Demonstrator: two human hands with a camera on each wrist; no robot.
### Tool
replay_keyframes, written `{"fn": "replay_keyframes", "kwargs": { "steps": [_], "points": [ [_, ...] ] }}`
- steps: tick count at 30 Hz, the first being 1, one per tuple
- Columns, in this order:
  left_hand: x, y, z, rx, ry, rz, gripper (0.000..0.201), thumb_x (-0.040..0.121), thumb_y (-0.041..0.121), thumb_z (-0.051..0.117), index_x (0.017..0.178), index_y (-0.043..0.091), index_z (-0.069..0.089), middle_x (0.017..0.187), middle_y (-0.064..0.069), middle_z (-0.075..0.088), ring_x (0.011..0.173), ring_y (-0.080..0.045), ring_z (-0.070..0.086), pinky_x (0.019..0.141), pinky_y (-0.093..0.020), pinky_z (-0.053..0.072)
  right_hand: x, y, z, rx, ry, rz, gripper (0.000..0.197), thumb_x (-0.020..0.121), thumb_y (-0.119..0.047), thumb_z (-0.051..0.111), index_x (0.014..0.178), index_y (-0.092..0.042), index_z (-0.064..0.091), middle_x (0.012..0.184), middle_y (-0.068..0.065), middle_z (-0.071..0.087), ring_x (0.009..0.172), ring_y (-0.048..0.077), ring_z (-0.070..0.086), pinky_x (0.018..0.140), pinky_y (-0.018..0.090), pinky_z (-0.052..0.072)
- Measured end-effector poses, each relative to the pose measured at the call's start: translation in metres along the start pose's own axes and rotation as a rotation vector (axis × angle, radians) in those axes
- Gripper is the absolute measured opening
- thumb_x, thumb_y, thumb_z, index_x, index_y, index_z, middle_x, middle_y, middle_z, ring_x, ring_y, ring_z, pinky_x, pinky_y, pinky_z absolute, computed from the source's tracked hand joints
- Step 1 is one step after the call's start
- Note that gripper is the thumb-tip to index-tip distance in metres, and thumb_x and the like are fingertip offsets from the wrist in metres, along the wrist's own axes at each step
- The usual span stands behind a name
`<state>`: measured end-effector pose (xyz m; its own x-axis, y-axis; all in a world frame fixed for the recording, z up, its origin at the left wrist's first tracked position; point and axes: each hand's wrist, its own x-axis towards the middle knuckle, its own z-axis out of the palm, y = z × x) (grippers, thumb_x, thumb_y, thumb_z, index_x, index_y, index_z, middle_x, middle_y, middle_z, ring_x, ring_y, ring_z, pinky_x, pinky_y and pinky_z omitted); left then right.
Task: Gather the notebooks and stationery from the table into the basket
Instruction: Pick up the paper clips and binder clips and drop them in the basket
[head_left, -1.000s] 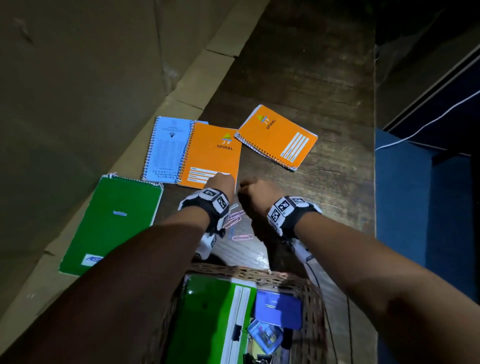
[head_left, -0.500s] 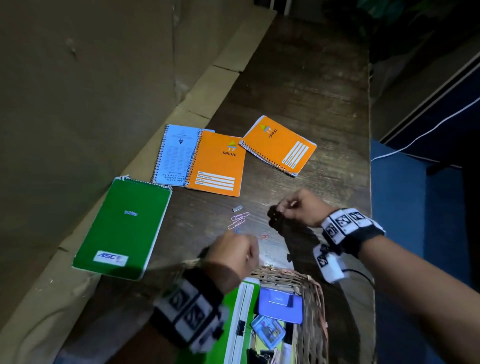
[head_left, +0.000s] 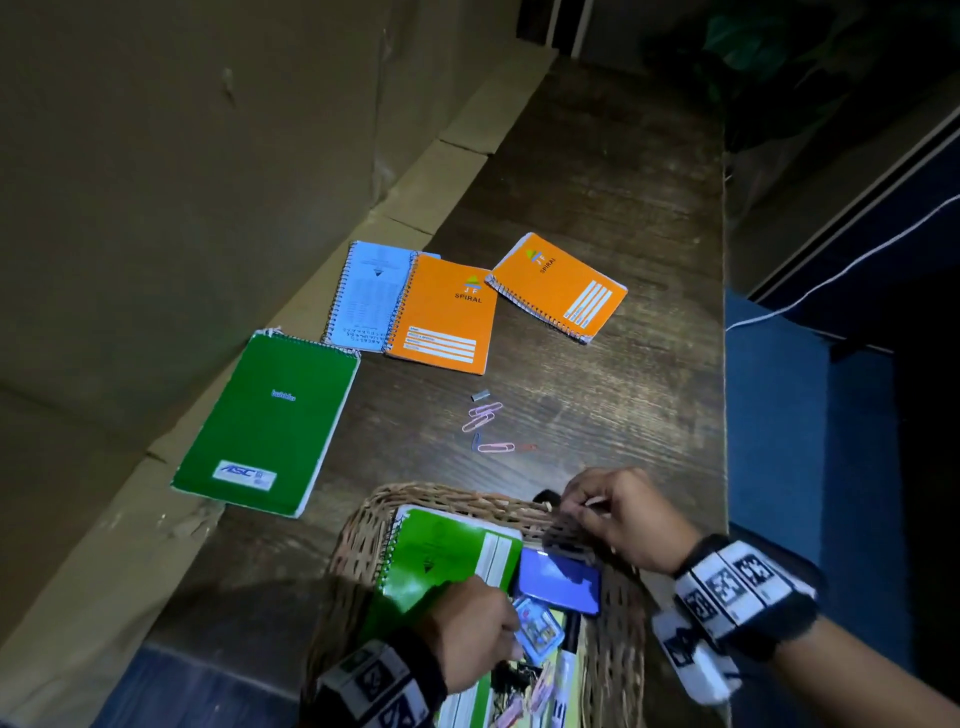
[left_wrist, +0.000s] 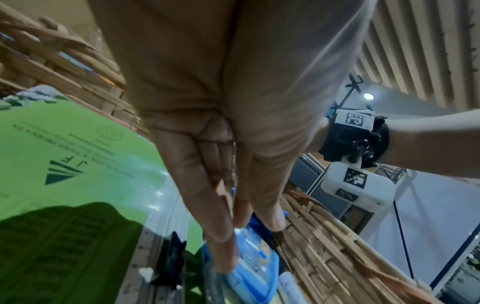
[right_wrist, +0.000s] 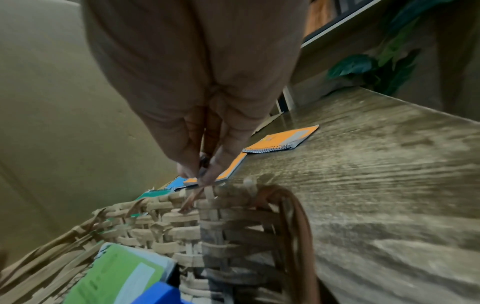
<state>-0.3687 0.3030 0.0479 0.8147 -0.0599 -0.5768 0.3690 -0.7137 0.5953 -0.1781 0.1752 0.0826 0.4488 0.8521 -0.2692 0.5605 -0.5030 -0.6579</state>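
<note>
A dim head view is cutting off the near half of the woven basket (head_left: 441, 501), so most of its contents are hard to make out. Lying inside are a light green spiral notebook (head_left: 447, 553), a blue pad (head_left: 561, 582) and a small clear blue case (head_left: 537, 631).

The left hand (left_wrist: 221, 164) is reaching into the basket, its straight fingers pressed together and touching the case. The right hand (head_left: 623, 514) is hovering over the basket's far rim, fingertips bunched together; whether they are pinching anything is unclear.

Lying on the dark wooden worktop (head_left: 623, 234) are a green notepad (head_left: 270, 421), a blue notebook (head_left: 366, 293), two orange notebooks (head_left: 447, 317) (head_left: 561, 286) and several pink paper clips (head_left: 483, 415).
</note>
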Motion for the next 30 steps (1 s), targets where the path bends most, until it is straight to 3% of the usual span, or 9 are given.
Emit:
{"fn": "replay_keyframes", "kwargs": {
  "steps": [3, 6, 8, 11, 13, 17, 23, 26, 30],
  "points": [
    [-0.003, -0.002, 0.006, -0.028, 0.036, 0.005, 0.033, 0.077, 0.043, 0.061, 0.103, 0.023, 0.067, 0.095, -0.004, 0.075, 0.091, -0.021, 0.069, 0.083, -0.032, 0.056, -0.002, -0.008, -0.002, 0.01, 0.03, 0.003, 0.014, 0.08, -0.008, 0.066, 0.076, -0.019, 0.073, 0.085, -0.003, 0.073, 0.079, 0.01, 0.068, 0.076, 0.023, 0.052],
    [-0.008, -0.004, 0.01, -0.06, 0.101, 0.046, 0.034, 0.079, 0.045, 0.06, 0.105, 0.023, 0.067, 0.094, -0.001, 0.076, 0.086, -0.015, 0.069, 0.077, -0.021, 0.053, -0.011, -0.025, -0.002, 0.014, -0.015, -0.004, 0.01, 0.083, -0.013, 0.066, 0.083, -0.019, 0.074, 0.089, -0.003, 0.074, 0.082, 0.009, 0.068, 0.078, 0.024, 0.053],
    [-0.011, -0.005, 0.002, -0.076, 0.199, 0.027, 0.033, 0.082, 0.042, 0.06, 0.107, 0.023, 0.068, 0.094, 0.0, 0.076, 0.082, -0.012, 0.069, 0.073, -0.018, 0.051, -0.021, -0.035, 0.004, -0.006, -0.12, -0.021, 0.013, 0.083, -0.013, 0.065, 0.089, -0.02, 0.075, 0.091, -0.003, 0.075, 0.082, 0.008, 0.067, 0.078, 0.021, 0.053],
    [-0.01, -0.012, -0.029, -0.119, 0.361, -0.06, 0.026, 0.085, 0.031, 0.061, 0.106, 0.02, 0.069, 0.09, -0.002, 0.077, 0.083, -0.017, 0.071, 0.077, -0.024, 0.055, -0.035, -0.045, 0.02, -0.1, -0.373, -0.02, 0.026, 0.081, -0.007, 0.06, 0.1, -0.018, 0.074, 0.098, -0.001, 0.076, 0.088, 0.009, 0.068, 0.077, 0.012, 0.047],
    [-0.007, -0.017, -0.061, -0.092, 0.489, -0.077, 0.02, 0.085, 0.028, 0.062, 0.1, 0.019, 0.071, 0.086, -0.005, 0.077, 0.079, -0.02, 0.071, 0.075, -0.024, 0.054, -0.039, -0.046, 0.023, -0.116, -0.442, -0.022, 0.031, 0.08, -0.008, 0.059, 0.106, -0.019, 0.072, 0.103, 0.0, 0.076, 0.093, 0.011, 0.068, 0.084, 0.016, 0.05],
    [0.013, -0.02, -0.133, -0.061, 0.658, -0.075, 0.012, 0.084, 0.022, 0.065, 0.089, 0.015, 0.073, 0.074, 0.001, 0.069, 0.067, -0.017, 0.061, 0.071, -0.022, 0.047, -0.024, -0.044, -0.001, -0.057, -0.31, -0.008, 0.028, 0.085, -0.009, 0.06, 0.107, -0.021, 0.072, 0.11, -0.004, 0.073, 0.099, 0.008, 0.067, 0.09, 0.022, 0.051],
    [0.095, -0.027, -0.192, 0.25, 0.344, -0.155, 0.018, 0.082, 0.025, 0.068, 0.093, 0.012, 0.07, 0.097, -0.009, 0.069, 0.092, -0.025, 0.061, 0.08, -0.033, 0.049, 0.04, -0.031, -0.044, -0.122, -0.078, 0.013, 0.024, 0.083, -0.004, 0.061, 0.1, -0.016, 0.072, 0.098, 0.004, 0.074, 0.086, 0.017, 0.068, 0.081, 0.034, 0.056],
    [0.131, -0.023, -0.195, 0.355, 0.248, -0.171, 0.022, 0.082, 0.021, 0.067, 0.099, 0.008, 0.068, 0.103, -0.014, 0.069, 0.099, -0.03, 0.062, 0.084, -0.038, 0.053, 0.079, -0.014, -0.041, -0.339, -0.162, 0.023, 0.029, 0.081, -0.007, 0.059, 0.104, -0.02, 0.071, 0.105, 0.003, 0.073, 0.095, 0.022, 0.068, 0.084, 0.03, 0.053],
    [0.164, -0.021, -0.181, 0.45, 0.056, -0.17, 0.036, 0.083, 0.01, 0.065, 0.118, 0.009, 0.058, 0.12, -0.013, 0.062, 0.108, -0.031, 0.06, 0.089, -0.036, 0.051, 0.109, 0.004, -0.018, -0.568, -0.28, 0.003, 0.028, 0.081, -0.017, 0.06, 0.107, -0.023, 0.069, 0.107, 0.007, 0.071, 0.098, 0.03, 0.066, 0.081, 0.04, 0.055]
  ]
}}
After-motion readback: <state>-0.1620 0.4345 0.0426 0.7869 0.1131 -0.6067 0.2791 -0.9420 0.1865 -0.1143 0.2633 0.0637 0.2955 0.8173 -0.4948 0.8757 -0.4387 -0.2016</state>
